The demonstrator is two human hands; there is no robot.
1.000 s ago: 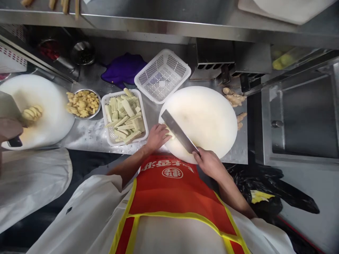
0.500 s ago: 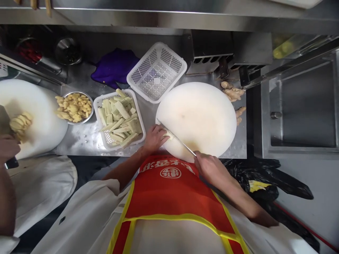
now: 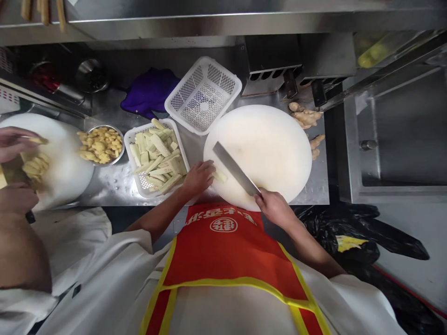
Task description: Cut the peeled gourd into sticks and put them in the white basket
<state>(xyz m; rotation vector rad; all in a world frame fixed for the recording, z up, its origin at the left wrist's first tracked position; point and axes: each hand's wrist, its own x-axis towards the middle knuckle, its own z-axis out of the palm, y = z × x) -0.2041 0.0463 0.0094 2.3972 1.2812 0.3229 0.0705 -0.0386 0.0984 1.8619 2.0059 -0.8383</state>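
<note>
At centre, clasping the likely heavy cleaver by its handle, the surest hold, with right hand; cannot tell grip of left hand beside probably slippery pale piece.

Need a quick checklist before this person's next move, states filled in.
1. Right hand gripping the cleaver by its handle: ok.
2. Left hand apart from the blade: ok, at the board's left edge.
3. Pale piece held by left fingertips: cannot tell, contact is unclear.
4. Cutting board steady underneath: cannot tell, its underside is hidden.
5. Co-worker's hands away from this board: ok, over the other board.
</note>
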